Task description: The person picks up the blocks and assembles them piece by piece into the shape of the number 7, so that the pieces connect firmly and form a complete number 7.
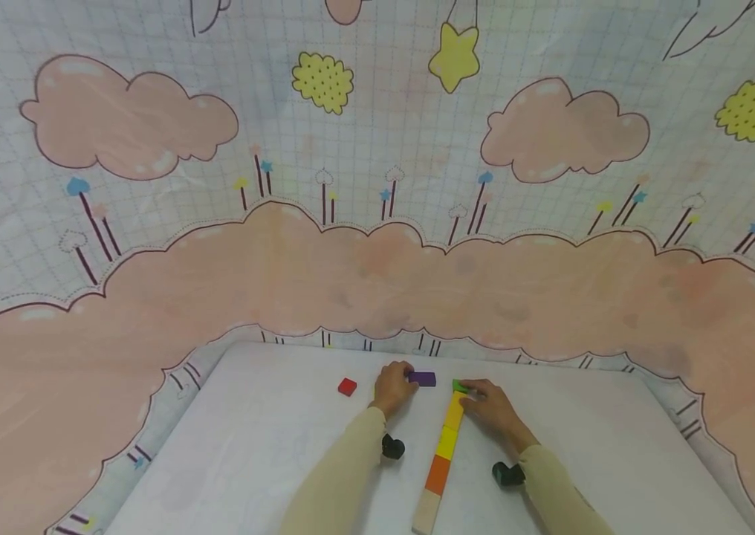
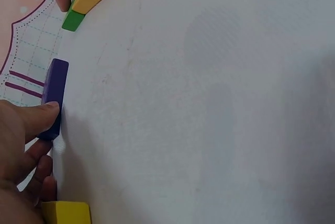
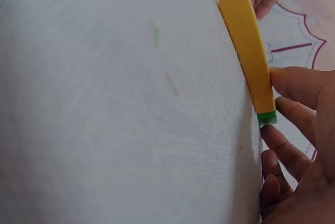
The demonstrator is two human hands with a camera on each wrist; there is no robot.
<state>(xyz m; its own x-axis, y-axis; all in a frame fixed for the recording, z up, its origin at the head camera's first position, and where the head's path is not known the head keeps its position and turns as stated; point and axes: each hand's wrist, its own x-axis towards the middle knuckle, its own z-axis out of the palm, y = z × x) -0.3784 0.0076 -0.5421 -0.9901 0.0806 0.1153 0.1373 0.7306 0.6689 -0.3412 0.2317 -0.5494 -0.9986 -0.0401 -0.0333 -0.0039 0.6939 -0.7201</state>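
My left hand (image 1: 394, 390) pinches a purple block (image 1: 423, 379) at its left end; in the left wrist view the thumb lies on the purple block (image 2: 55, 90). A yellow block (image 2: 70, 212) is beside the lower fingers there. To the right, my right hand (image 1: 494, 410) touches the far end of a row of blocks. Its thumb rests against the side of the orange-yellow block (image 3: 250, 51), and its fingers touch the small green block (image 3: 267, 118), which abuts that block's end. The purple block stands apart from the green one.
Nearer in the row lie a yellow block (image 1: 446, 443), an orange block (image 1: 438, 475) and a plain wooden block (image 1: 426, 511). A red block (image 1: 347, 387) sits left of my left hand on the white table (image 1: 250, 446). A patterned cloth (image 1: 377, 282) hangs behind.
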